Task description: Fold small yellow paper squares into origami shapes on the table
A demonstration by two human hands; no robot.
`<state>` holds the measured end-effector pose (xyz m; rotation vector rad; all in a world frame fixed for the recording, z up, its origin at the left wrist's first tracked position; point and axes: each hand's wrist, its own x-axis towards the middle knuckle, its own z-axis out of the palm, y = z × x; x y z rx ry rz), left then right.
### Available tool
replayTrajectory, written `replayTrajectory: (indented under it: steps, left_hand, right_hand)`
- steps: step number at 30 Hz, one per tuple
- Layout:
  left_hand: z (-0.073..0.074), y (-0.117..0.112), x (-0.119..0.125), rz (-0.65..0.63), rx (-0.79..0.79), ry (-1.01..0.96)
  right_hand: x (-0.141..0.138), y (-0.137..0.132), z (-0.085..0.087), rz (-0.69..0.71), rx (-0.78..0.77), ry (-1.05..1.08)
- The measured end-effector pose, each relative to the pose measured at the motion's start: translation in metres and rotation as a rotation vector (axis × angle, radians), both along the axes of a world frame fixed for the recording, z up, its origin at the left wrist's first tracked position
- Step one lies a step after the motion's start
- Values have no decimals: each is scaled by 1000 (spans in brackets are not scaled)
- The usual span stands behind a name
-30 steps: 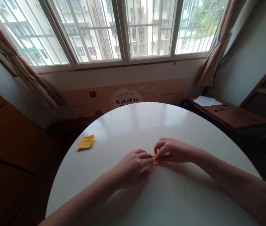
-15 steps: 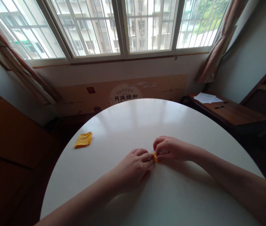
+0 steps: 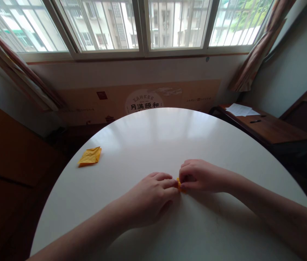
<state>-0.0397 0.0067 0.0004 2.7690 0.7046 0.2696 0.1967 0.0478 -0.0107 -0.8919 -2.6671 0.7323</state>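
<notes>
A small piece of yellow paper (image 3: 179, 185) lies on the round white table (image 3: 153, 148), mostly covered by my fingers. My left hand (image 3: 156, 192) comes in from the left, its fingers pressed together on the paper's left side. From the right, my right hand (image 3: 198, 176) pinches the paper's other side between thumb and curled fingers. Only a narrow yellow strip shows between the two hands, so its full shape is hidden. Farther left, near the table's edge, rests a folded yellow paper (image 3: 90, 156) that neither hand touches.
Beyond the table's right edge stands a brown wooden desk (image 3: 275, 128) with white sheets (image 3: 241, 110) and a dark pen-like object (image 3: 255, 121) on it. A printed cardboard panel (image 3: 115, 96) leans under the barred windows. A wooden cabinet (image 3: 9, 152) stands at left.
The camera view has shifted slightly. My right fingers have moved a little against the paper, and the yellow strip between the hands looks narrower and more bunched up.
</notes>
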Motion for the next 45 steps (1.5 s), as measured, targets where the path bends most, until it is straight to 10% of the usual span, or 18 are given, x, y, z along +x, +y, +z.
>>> replayTrajectory:
  steps: [45]
  left_hand:
    - [5, -5, 8, -41, 71, 156]
  right_hand:
    - [-9, -18, 13, -136, -114, -173]
